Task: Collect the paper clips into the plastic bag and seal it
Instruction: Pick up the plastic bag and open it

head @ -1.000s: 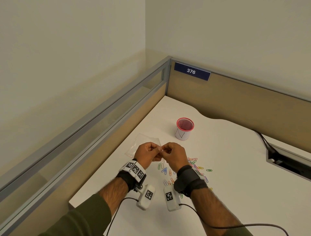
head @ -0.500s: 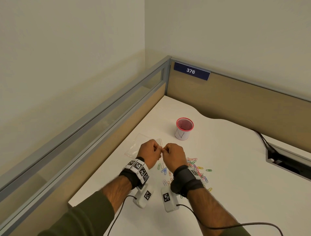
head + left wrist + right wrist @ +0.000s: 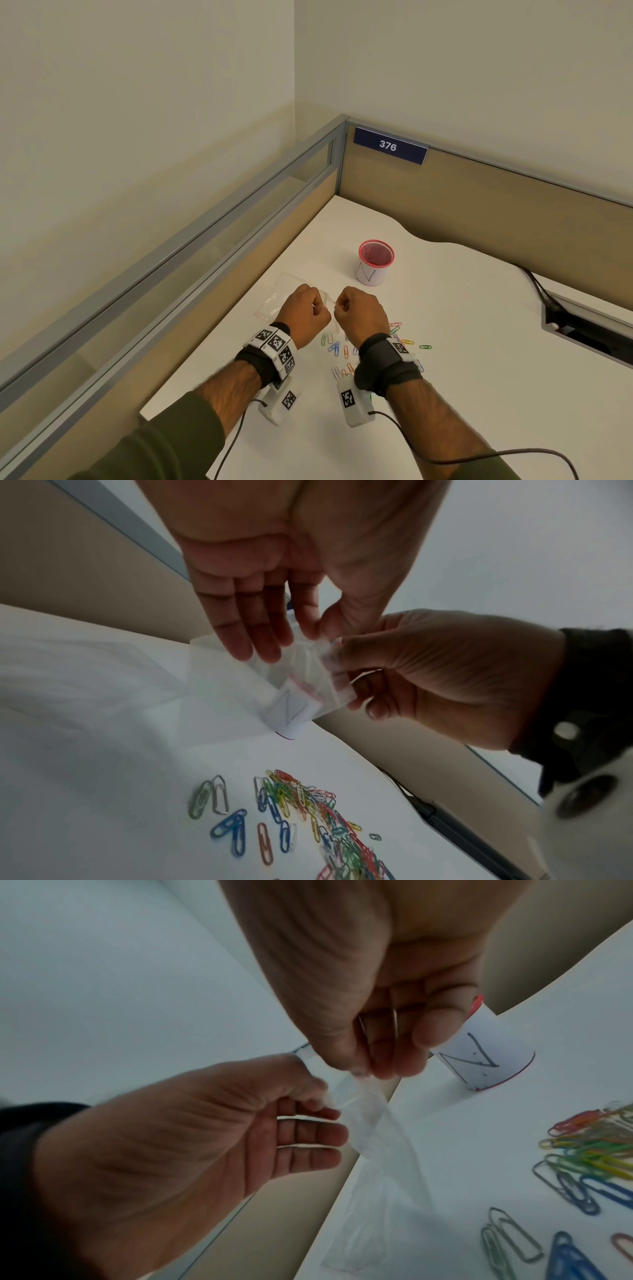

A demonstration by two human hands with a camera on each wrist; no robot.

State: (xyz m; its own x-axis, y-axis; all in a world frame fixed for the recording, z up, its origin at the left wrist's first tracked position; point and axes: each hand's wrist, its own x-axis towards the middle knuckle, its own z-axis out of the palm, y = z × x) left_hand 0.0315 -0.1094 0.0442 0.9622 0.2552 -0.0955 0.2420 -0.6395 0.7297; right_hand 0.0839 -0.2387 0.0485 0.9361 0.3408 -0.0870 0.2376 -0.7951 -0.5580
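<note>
Head view: a person's left hand (image 3: 306,317) and right hand (image 3: 359,313) are meeting above a white desk (image 3: 462,377), each pinching the top edge of a small clear zip bag (image 3: 301,680) between thumb and curled fingers (image 3: 383,1058). Compared with a second ago, the hands are sitting slightly farther out over the desk and a little apart, so the bag's mouth appears to be parting. Coloured paper clips (image 3: 346,353) are lying loose on the desk just near of the hands, none bagged yet. A red-rimmed cup (image 3: 375,262) is standing farther back. A second clear bag (image 3: 277,298) is lying flat to the left.
</note>
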